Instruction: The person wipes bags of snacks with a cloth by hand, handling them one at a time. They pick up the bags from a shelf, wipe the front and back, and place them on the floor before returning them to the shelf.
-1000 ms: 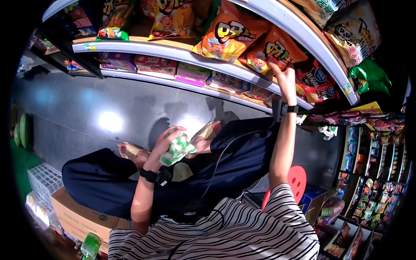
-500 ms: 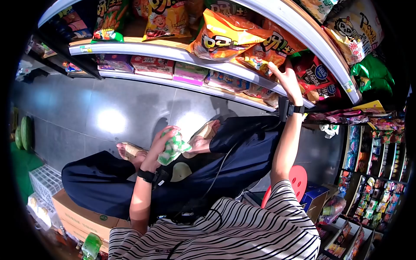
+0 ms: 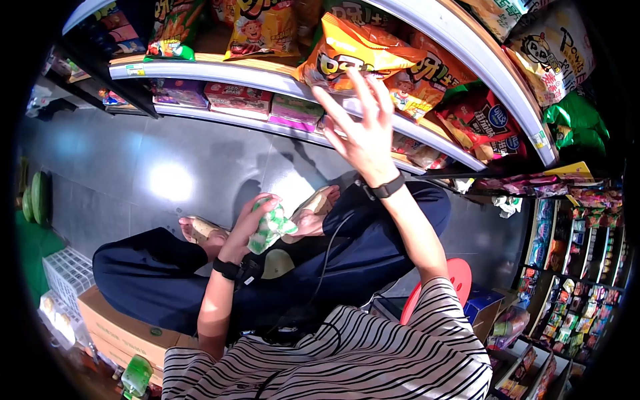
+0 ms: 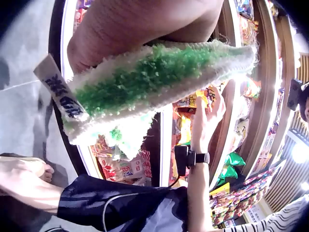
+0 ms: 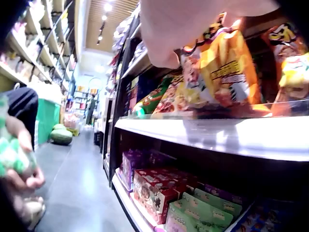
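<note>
My left hand [image 3: 248,227] grips a fluffy green-and-white cloth [image 3: 273,227] above the floor, near my feet. The cloth [image 4: 149,79], with a white label, fills much of the left wrist view. In front of the shelf, my right hand [image 3: 363,137] is raised with its fingers spread. Its fingertips overlap the lower part of an orange snack bag [image 3: 347,57] that leans out at the shelf edge; whether they touch it I cannot tell. Another orange bag [image 3: 420,87] stands to the right of it. The right wrist view shows a yellow-orange bag [image 5: 224,67] beside the hand.
Boxes [image 3: 238,99] fill the lower shelf. Red bags [image 3: 477,120] lie to the right of the orange ones. Behind me are a red stool [image 3: 457,280], a cardboard box [image 3: 127,330] and a white basket [image 3: 69,275]. A person [image 5: 91,110] stands far down the aisle.
My right hand has left the right-hand orange bag and moved left, its fingers now spread. The left orange bag has tipped up and outward since the earliest frame. My left hand has barely moved.
</note>
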`<state>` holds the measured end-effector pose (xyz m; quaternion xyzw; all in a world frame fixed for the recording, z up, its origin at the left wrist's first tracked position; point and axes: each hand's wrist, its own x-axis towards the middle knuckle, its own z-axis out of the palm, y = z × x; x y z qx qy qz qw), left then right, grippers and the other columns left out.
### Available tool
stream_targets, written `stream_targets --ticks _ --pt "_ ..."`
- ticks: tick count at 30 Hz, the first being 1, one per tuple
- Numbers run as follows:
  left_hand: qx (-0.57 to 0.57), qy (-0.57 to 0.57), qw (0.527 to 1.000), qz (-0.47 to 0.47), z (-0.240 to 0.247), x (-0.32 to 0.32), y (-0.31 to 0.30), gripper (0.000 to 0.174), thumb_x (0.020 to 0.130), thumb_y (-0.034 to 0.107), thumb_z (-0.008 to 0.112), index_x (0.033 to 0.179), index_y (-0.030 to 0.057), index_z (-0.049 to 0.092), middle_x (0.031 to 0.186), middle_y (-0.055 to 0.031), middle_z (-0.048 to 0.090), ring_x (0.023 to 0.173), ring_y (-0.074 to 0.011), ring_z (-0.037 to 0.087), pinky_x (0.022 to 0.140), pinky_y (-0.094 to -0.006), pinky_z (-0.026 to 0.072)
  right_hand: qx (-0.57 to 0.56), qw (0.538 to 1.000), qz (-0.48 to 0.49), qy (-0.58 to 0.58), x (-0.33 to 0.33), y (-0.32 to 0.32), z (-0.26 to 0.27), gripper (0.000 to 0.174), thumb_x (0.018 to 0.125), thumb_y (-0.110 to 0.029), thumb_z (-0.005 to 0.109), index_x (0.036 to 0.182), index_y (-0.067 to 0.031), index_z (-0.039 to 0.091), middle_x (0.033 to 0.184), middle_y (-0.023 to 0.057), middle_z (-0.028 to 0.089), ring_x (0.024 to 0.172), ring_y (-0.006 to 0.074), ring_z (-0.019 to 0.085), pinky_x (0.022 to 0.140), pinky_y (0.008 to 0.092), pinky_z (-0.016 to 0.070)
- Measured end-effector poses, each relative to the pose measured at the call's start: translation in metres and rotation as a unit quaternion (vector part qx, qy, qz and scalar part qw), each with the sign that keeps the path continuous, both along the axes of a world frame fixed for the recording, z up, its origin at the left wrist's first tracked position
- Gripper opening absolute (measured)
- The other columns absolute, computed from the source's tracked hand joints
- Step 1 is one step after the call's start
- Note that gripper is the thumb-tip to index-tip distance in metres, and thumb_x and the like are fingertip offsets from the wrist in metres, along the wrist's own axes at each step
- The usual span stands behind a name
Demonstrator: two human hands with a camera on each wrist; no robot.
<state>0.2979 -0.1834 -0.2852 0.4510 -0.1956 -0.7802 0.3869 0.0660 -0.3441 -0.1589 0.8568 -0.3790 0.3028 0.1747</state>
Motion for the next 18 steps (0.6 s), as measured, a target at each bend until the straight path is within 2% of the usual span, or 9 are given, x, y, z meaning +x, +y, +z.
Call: stream_targets --ticks 2,4,5,8,12,14,15,16,18 --pt "0.001 -0.001 1.000 0.001 -0.001 0.003 0.000 0.028 0.096 0.026 0.066 0.112 0.0033 0.065 0.100 -0.0021 0.063 0.093 -0.0108 0.062 0.081 -0.0259 0.0507 0.010 0.997 -0.081 0.010 0.017 -0.014 -0.001 0.084 0.070 -0.023 0.083 0.146 -0.0360 0.051 0.159 0.0116 0.035 0.138 0.0384 0.036 0.117 0.0523 0.0322" --pt "-0.021 -0.011 1.000 0.008 -0.003 0.003 0.000 0.027 0.096 0.026 0.066 0.112 0.0038 0.065 0.100 -0.0017 0.063 0.093 -0.0103 0.061 0.081 -0.0254 0.0499 0.020 0.994 -0.107 0.027 0.017 -0.020 0.001 0.087 0.073 -0.021 0.081 0.150 -0.0390 0.044 0.153 0.0109 0.042 0.132 0.0375 0.041 0.110 0.0506 0.0399" --pt "-0.019 -0.007 1.000 0.012 -0.004 0.003 0.001 0.027 0.096 0.026 0.066 0.112 0.0038 0.065 0.100 -0.0017 0.063 0.093 -0.0103 0.061 0.081 -0.0254 0.0499 0.018 0.992 -0.112 0.056 0.010 -0.036 0.002 0.087 0.077 -0.017 0.079 0.152 -0.0392 0.042 0.146 0.0091 0.047 0.125 0.0356 0.045 0.100 0.0467 0.0463" --pt "-0.001 0.002 1.000 0.023 -0.006 0.006 0.001 0.027 0.096 0.026 0.066 0.112 0.0042 0.065 0.101 -0.0015 0.063 0.094 -0.0099 0.060 0.082 -0.0251 0.0492 0.041 0.984 -0.141 0.105 0.015 -0.043 0.013 0.078 0.081 -0.021 0.077 0.150 -0.0382 0.044 0.129 0.0062 0.053 0.119 0.0318 0.050 0.087 0.0433 0.0506" --pt "-0.004 -0.006 1.000 0.026 -0.007 0.010 0.002 0.027 0.096 0.026 0.066 0.112 0.0045 0.065 0.099 -0.0020 0.063 0.092 -0.0103 0.061 0.080 -0.0250 0.0499 0.062 0.986 -0.131 0.085 0.021 -0.063 0.013 0.071 0.081 -0.028 0.076 0.146 -0.0367 0.048 0.125 0.0059 0.055 0.118 0.0304 0.052 0.080 0.0413 0.0542" --pt "-0.004 -0.011 1.000 0.028 -0.009 0.013 0.004 0.027 0.096 0.026 0.066 0.111 0.0043 0.065 0.098 -0.0022 0.063 0.091 -0.0102 0.061 0.079 -0.0249 0.0501 0.180 0.972 -0.131 0.070 0.024 -0.071 0.018 0.069 0.076 -0.034 0.081 0.140 -0.0363 0.055 0.127 0.0066 0.055 0.123 0.0340 0.050 0.082 0.0442 0.0574" --pt "-0.011 -0.013 0.999 0.035 -0.012 0.014 0.004 0.028 0.097 0.027 0.064 0.112 0.0037 0.064 0.096 -0.0045 0.064 0.087 -0.0124 0.063 0.075 -0.0263 0.0522 0.311 0.931 -0.177 0.079 0.025 -0.074 0.022 0.072 0.073 -0.038 0.081 0.140 -0.0380 0.054 0.143 0.0088 0.048 0.133 0.0356 0.043 0.087 0.0453 0.0583" --pt "-0.017 -0.015 0.999 0.042 -0.013 0.015 0.004 0.029 0.097 0.027 0.063 0.113 0.0032 0.063 0.094 -0.0068 0.065 0.083 -0.0147 0.065 0.071 -0.0276 0.0543 0.311 0.931 -0.175 0.080 0.022 -0.078 0.019 0.072 0.073 -0.038 0.081 0.140 -0.0380 0.054 0.143 0.0088 0.048 0.133 0.0356 0.043 0.087 0.0453 0.0583" --pt "-0.014 -0.015 0.999 0.046 -0.010 0.017 0.004 0.029 0.097 0.027 0.063 0.113 0.0030 0.063 0.094 -0.0068 0.065 0.083 -0.0146 0.065 0.071 -0.0275 0.0543 0.007 0.997 -0.040 0.069 0.014 -0.092 0.011 0.077 0.071 -0.037 0.083 0.141 -0.0410 0.052 0.155 0.0082 0.037 0.140 0.0357 0.036 0.091 0.0439 0.0580"
